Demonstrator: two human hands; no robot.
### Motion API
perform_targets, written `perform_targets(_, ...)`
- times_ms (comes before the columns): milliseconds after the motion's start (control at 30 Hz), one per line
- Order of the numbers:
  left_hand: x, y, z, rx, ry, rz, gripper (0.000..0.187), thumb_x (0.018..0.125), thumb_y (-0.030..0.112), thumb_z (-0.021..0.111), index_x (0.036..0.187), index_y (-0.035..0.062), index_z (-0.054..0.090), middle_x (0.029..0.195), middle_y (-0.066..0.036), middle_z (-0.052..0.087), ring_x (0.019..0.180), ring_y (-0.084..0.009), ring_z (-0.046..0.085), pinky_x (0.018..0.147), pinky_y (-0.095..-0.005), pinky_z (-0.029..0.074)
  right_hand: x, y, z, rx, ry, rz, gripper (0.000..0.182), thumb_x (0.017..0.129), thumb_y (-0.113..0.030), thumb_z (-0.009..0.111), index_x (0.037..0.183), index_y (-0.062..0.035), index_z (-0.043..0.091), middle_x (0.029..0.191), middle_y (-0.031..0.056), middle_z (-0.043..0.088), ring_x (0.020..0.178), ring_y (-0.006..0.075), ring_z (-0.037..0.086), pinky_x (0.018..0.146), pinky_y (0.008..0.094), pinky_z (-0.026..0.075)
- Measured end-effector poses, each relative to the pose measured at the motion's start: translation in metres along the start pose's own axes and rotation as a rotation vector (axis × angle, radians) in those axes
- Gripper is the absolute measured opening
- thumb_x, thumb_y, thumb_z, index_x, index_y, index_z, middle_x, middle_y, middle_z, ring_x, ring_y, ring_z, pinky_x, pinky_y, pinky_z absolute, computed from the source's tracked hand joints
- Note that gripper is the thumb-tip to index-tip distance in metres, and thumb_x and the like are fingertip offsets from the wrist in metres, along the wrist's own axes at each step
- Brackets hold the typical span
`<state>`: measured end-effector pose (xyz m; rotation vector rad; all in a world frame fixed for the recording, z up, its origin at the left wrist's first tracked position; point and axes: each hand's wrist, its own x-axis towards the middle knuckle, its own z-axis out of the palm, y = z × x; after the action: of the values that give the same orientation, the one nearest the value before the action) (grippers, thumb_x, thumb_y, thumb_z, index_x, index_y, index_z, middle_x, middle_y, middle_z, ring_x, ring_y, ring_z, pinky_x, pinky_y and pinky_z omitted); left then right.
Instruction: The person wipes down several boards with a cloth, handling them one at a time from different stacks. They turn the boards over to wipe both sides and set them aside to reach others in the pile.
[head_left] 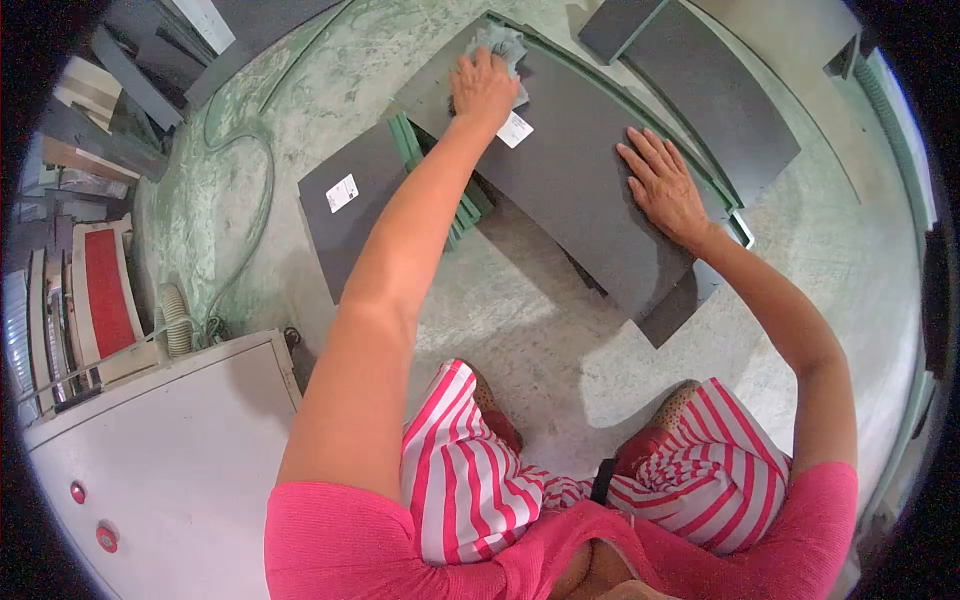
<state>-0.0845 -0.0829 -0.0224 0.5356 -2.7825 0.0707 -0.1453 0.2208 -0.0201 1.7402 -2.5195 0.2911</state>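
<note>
A long dark grey panel [570,180] lies slanted on a low support above the concrete floor. My left hand [483,88] presses a grey-green cloth [503,45] onto the panel's far end, beside a white label [515,129]. My right hand [665,185] lies flat with fingers spread on the panel's near right part, holding nothing.
A second dark panel with a white label [342,192] lies to the left over green slats [410,145]. More dark panels [720,90] sit at the back right. A white cabinet [170,450] with red buttons stands at the near left, with stacked boards [100,290] behind it. A hose [262,170] loops on the floor.
</note>
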Motion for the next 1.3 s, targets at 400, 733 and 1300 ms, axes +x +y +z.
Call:
perform_targets(400,-0.073,0.128,-0.029,-0.260,-0.047,0.525,0.045,0.073,0.030,0.069,0.111,0.0072,0.060,0.127,-0.011,0.051,0.103,-0.0317,0.050,0.081,-0.0465,0.047,0.015,0.046,-0.016,0.593,0.393,0.326,0.038,0.100,-0.026,0.037,0.132,-0.0054,0.043,0.131,0.0202,0.048,0.124,0.0355,0.044,0.104,0.0388,0.033)
perform_targets(733,-0.040,0.057,-0.015,-0.188,0.024,0.340,0.035,0.073,0.021,0.068,0.106,0.0090,0.062,0.119,-0.009,0.056,0.098,-0.0339,0.053,0.080,-0.0439,0.049,0.038,0.015,-0.012,0.391,0.144,0.021,0.043,0.097,-0.026,0.045,0.137,-0.0103,0.041,0.142,0.0160,0.038,0.131,0.0345,0.036,0.108,0.0409,0.031)
perform_targets(1300,-0.098,0.054,-0.041,-0.259,-0.027,0.513,0.051,0.069,0.021,0.071,0.118,0.0137,0.059,0.127,-0.007,0.052,0.102,-0.0312,0.052,0.083,-0.0398,0.049,0.026,0.008,0.013,0.022,0.039,-0.079,0.046,0.095,-0.024,0.048,0.137,-0.0096,0.040,0.148,0.0112,0.032,0.139,0.0296,0.025,0.114,0.0424,0.020)
